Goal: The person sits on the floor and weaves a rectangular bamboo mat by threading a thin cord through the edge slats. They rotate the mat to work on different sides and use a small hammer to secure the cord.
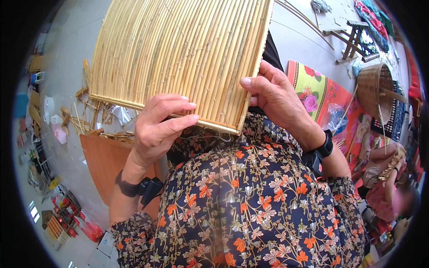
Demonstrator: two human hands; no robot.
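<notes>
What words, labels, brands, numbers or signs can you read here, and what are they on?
None that I can read.
Reed panel held by the left hand and right hand: no lettering visible.
Floral shirt: leaf pattern, no lettering visible.
Red bag at far left: too small and blurred to tell.

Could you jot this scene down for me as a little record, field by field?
Main thing: panel of pale stalks, side by side
Left hand: on the panel's near edge
Right hand: gripping its right edge, thumb on top
To the right: floral cloth, woven basket
Far right: another person, seen partly
</notes>
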